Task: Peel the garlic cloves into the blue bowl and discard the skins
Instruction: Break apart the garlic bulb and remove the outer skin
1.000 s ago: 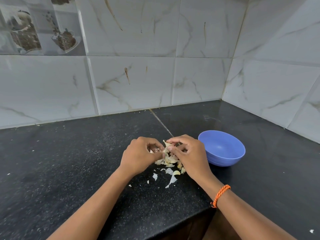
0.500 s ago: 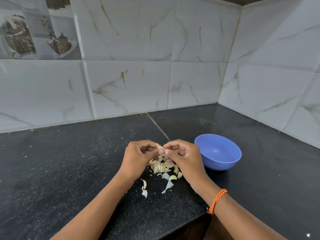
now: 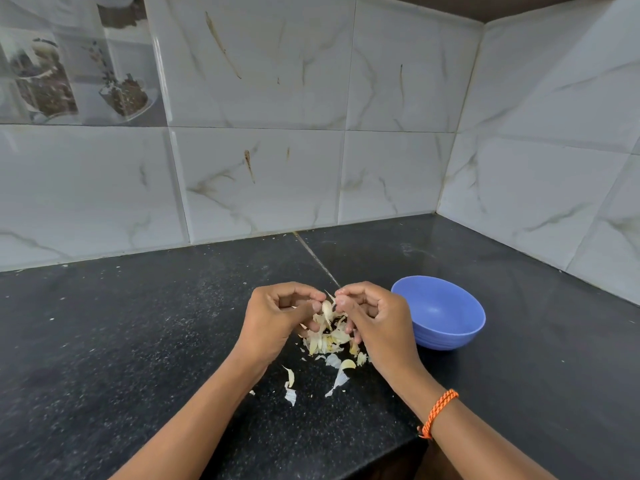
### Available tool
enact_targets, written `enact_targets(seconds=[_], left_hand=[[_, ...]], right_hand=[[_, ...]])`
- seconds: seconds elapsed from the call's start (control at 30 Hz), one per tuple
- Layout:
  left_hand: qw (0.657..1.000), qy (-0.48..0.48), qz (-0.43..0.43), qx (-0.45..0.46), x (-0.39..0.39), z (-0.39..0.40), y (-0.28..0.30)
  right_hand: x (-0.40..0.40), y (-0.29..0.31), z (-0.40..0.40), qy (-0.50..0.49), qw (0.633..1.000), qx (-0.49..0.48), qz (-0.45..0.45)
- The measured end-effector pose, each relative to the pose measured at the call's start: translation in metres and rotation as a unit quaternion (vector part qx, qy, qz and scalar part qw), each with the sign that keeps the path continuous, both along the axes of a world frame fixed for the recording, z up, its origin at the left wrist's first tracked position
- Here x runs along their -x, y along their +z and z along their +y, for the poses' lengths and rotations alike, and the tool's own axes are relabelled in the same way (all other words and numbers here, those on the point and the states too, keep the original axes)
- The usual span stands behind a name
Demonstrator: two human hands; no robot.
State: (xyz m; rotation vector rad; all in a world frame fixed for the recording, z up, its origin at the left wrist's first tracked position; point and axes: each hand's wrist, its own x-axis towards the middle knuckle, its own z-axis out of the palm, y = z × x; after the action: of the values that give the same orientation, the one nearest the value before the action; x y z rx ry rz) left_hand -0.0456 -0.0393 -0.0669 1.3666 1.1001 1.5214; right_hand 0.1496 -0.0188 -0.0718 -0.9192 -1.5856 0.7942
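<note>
the left hand (image 3: 277, 317) is pinching a garlic clove (image 3: 326, 308) while the right hand (image 3: 375, 318) is gripping its skin at the tip, both hovering over a pile of skins (image 3: 329, 339) lying on the black counter (image 3: 138, 341); the blue bowl (image 3: 441, 315) is sitting just beside the right hand.

Two bare forearms are reaching in from the lower edge of the head view, with no sleeve showing on either one. The left hand (image 3: 277, 317) is wearing nothing: no ring, band or watch is showing on it. The right hand (image 3: 377, 323) is likewise showing no ring. The right wrist is wearing an orange braided cord bracelet (image 3: 438, 412), twisted like thin rope and sitting snugly, with a small knot showing at its lower end.
</note>
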Motion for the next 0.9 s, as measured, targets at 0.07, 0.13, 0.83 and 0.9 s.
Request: enact_targets(seconds=[0.07,0.13,0.83,0.9], left_hand=[[1.0,0.007,-0.012,0.0,0.001,0.0,0.0],[1.0,0.003,-0.012,0.008,0.0,0.001,-0.001],[0.998,-0.05,-0.022,-0.004,-0.003,0.0,0.0],[0.999,-0.04,-0.031,-0.002,-0.001,0.001,-0.001]], right_hand=[[0.001,-0.001,-0.001,-0.004,1.0,-0.004,-0.008],[0.003,-0.002,-0.002,0.0,1.0,0.007,-0.006],[0.006,0.007,-0.005,0.128,0.972,0.115,0.159],[0.004,0.008,-0.003,0.101,0.977,0.104,0.157]])
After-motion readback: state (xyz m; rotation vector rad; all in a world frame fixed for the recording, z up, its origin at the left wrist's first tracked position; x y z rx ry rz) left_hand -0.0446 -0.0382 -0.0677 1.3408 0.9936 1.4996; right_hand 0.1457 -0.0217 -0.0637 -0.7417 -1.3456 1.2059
